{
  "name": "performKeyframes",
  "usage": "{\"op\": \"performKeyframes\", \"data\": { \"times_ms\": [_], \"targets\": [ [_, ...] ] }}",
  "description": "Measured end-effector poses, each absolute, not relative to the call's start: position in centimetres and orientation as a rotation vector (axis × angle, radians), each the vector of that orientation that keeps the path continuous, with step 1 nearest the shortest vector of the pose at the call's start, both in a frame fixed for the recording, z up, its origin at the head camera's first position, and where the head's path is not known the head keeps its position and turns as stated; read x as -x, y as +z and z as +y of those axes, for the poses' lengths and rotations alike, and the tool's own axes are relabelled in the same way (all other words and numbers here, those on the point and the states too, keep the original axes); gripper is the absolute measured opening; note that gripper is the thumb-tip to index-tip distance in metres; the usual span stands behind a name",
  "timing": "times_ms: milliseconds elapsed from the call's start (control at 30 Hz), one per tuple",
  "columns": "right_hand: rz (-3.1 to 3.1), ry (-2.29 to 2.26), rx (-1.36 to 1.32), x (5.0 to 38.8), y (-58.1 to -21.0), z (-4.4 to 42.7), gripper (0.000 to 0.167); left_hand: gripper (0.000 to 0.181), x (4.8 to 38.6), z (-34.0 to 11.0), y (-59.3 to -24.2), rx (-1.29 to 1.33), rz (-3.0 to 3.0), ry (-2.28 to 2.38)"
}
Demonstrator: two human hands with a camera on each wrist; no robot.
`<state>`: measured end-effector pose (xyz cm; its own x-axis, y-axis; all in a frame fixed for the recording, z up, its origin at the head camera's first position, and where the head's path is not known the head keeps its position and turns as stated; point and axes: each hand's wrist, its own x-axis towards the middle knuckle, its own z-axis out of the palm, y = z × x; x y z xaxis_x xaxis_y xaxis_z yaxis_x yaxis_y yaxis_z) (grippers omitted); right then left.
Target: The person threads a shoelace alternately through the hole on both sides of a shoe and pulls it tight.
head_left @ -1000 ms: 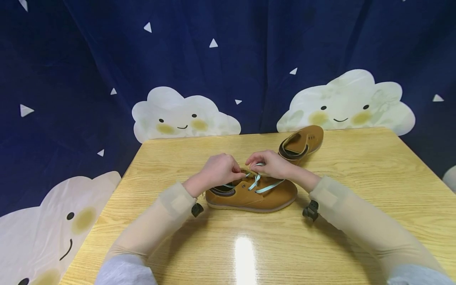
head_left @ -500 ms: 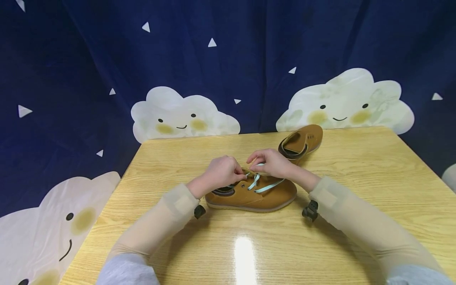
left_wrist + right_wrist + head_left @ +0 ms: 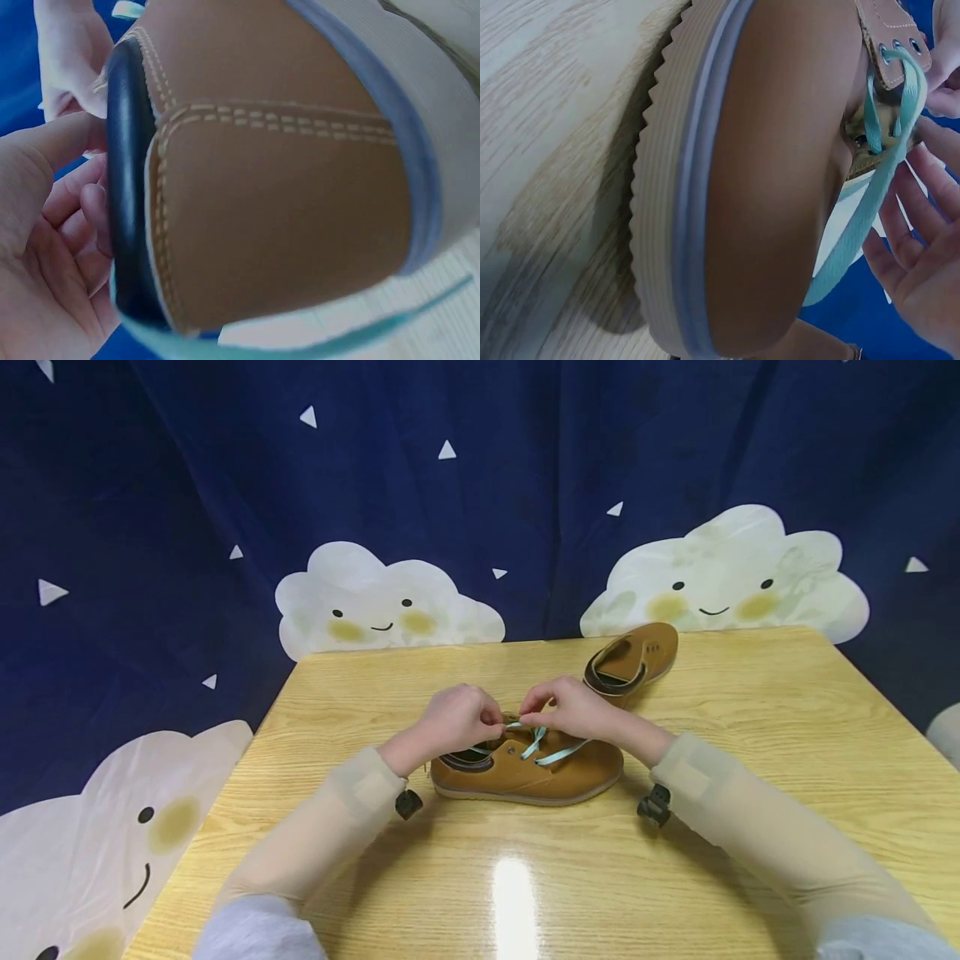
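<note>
A brown lace-up shoe [image 3: 540, 777] lies sole down on the table, toe to the right. Its pale turquoise shoelace [image 3: 877, 187] runs through the lower eyelets, and loose lengths hang down the side. My left hand [image 3: 459, 717] pinches a short stretch of this lace over the tongue, thumb and fingertips together. From the other side my right hand [image 3: 570, 708] pinches the same stretch, close to the left fingertips. In the left wrist view the shoe's heel and dark collar [image 3: 131, 195] partly hide the left fingertips. A lace strand trails past the heel.
Behind the right hand a second brown shoe [image 3: 645, 656] stands near the back of the wooden table [image 3: 375, 877], with no lace visible in its eyelets. A dark blue curtain [image 3: 525, 468] with cloud faces hangs along the far edge.
The right fingertips have come down and left to the lace over the tongue, beside the left fingertips. The left hand has shifted slightly left. The shoe stays in place.
</note>
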<state>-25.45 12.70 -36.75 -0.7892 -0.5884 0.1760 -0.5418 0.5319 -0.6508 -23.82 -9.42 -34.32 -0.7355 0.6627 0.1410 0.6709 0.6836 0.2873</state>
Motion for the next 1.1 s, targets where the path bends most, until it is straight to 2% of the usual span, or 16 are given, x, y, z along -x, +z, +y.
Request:
{"op": "performKeyframes", "data": {
  "times_ms": [267, 600, 1100],
  "targets": [
    [2.744, -1.094, 0.99, 25.4, -36.7, 12.6, 0.005, 0.011, 22.8, -11.4, -33.6, 1.031, -2.884, -0.504],
    [2.743, -1.128, 1.018, 25.6, -36.8, 12.4, 0.004, 0.01, 20.8, -14.7, -32.7, 0.946, -2.887, -0.72],
    [2.728, -1.153, 1.065, 25.8, -37.0, 12.6, 0.004, 0.014, 18.7, -21.1, -33.2, 0.85, -2.826, -0.957]
  ]
}}
